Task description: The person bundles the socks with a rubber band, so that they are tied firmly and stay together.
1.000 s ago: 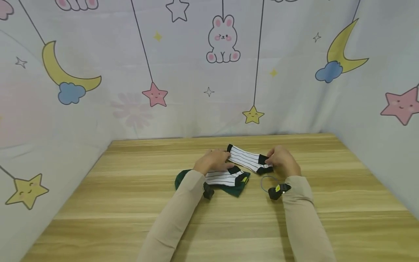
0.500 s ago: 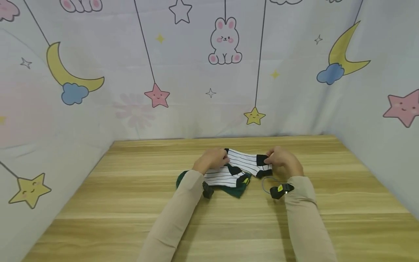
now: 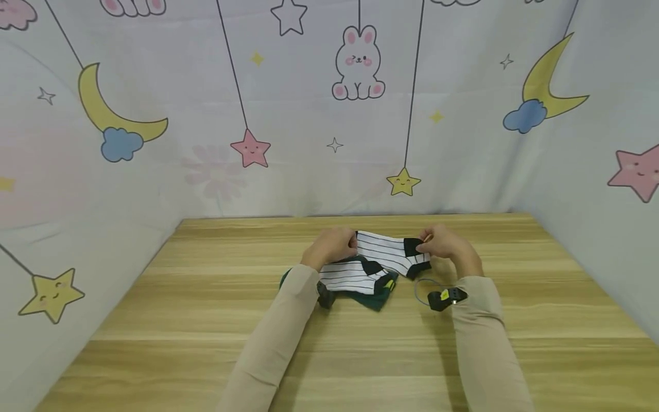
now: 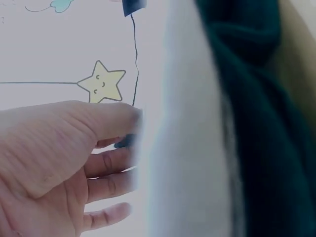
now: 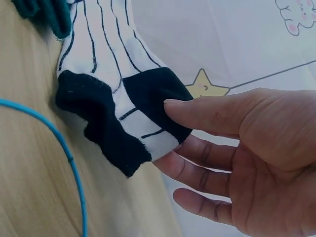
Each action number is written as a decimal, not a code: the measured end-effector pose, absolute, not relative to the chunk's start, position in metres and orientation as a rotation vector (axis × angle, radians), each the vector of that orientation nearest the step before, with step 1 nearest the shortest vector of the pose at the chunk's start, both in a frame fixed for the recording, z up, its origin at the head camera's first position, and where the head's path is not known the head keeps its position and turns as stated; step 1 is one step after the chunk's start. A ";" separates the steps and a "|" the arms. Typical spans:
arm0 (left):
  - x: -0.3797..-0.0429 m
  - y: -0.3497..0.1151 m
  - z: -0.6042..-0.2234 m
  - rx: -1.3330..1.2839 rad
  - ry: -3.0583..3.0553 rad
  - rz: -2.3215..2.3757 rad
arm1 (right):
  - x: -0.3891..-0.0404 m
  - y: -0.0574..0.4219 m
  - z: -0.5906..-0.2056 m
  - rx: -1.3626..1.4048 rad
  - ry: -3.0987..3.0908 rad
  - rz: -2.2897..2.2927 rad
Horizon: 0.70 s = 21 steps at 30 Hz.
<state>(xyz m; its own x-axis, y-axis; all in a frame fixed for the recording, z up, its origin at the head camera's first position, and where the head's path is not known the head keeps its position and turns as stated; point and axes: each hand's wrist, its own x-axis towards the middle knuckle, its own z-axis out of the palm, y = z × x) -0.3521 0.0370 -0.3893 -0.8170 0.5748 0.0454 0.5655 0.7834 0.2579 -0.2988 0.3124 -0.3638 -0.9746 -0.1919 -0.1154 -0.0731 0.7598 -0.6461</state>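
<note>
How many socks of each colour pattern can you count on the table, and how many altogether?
White socks with black stripes: 2, one held between both hands, one lying on the pile.
Dark green socks: 1 visible, partly hidden beneath the striped one.
Total: 3

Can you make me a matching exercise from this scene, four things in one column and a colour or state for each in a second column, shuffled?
Things:
1. lifted striped sock
2. second striped sock
3. green sock
4. cable

Colour or state:
A. blue, lying on the table
B. at the bottom of the pile
C. held between left hand and right hand
D. lying on the green sock

Pairs: 1-C, 2-D, 3-B, 4-A
</note>
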 end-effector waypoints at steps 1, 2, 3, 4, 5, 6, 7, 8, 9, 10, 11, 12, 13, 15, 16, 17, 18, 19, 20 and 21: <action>-0.353 0.037 -0.389 0.942 2.939 0.424 | -0.299 0.313 -0.364 -0.215 2.784 -1.008; -0.353 0.037 -0.389 0.948 2.944 0.438 | -0.299 0.313 -0.363 -0.225 2.787 -1.007; -0.353 0.036 -0.389 0.952 2.948 0.451 | -0.299 0.313 -0.362 -0.232 2.789 -1.007; -0.353 0.036 -0.388 0.958 2.953 0.460 | -0.299 0.313 -0.361 -0.238 2.787 -1.011; -0.353 0.036 -0.387 0.960 2.954 0.471 | -0.298 0.314 -0.360 -0.245 2.785 -1.015; -0.353 0.037 -0.387 0.957 2.955 0.473 | -0.298 0.314 -0.359 -0.254 2.782 -1.013; -0.352 0.037 -0.386 0.955 2.955 0.468 | -0.298 0.313 -0.358 -0.262 2.780 -1.020; -0.352 0.037 -0.385 0.949 2.951 0.468 | -0.297 0.313 -0.357 -0.270 2.778 -1.025; -0.351 0.037 -0.385 0.945 2.945 0.464 | -0.297 0.312 -0.357 -0.275 2.776 -1.026; -0.351 0.037 -0.384 0.941 2.944 0.450 | -0.297 0.312 -0.356 -0.282 2.777 -1.026; -0.351 0.037 -0.384 0.934 2.940 0.439 | -0.297 0.312 -0.355 -0.293 2.781 -1.020; -0.351 0.037 -0.383 0.927 2.932 0.426 | -0.296 0.311 -0.354 -0.305 2.782 -1.019; -0.351 0.036 -0.383 0.921 2.924 0.417 | -0.296 0.311 -0.353 -0.317 2.779 -1.024; -0.351 0.035 -0.382 0.906 2.918 0.405 | -0.295 0.310 -0.351 -0.333 2.769 -1.016; -0.352 0.035 -0.382 0.897 2.915 0.406 | -0.295 0.311 -0.351 -0.344 2.764 -1.012; -0.351 0.034 -0.382 0.886 2.906 0.417 | -0.294 0.311 -0.350 -0.354 2.758 -1.008; -0.351 0.033 -0.381 0.876 2.900 0.426 | -0.294 0.310 -0.349 -0.366 2.755 -1.001; -0.351 0.033 -0.381 0.865 2.898 0.439 | -0.293 0.310 -0.348 -0.378 2.754 -0.995; -0.352 0.032 -0.381 0.856 2.896 0.453 | -0.293 0.310 -0.347 -0.395 2.755 -0.992; -0.352 0.031 -0.380 0.847 2.892 0.466 | -0.292 0.310 -0.346 -0.411 2.757 -0.994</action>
<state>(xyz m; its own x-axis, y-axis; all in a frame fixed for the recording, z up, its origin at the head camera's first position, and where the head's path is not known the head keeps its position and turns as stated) -0.3518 0.0314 -0.3802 -0.8419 0.5397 -0.0028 0.5115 0.7996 0.3147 -0.2922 0.3101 -0.3459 -0.9452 -0.3176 -0.0759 -0.1962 0.7381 -0.6456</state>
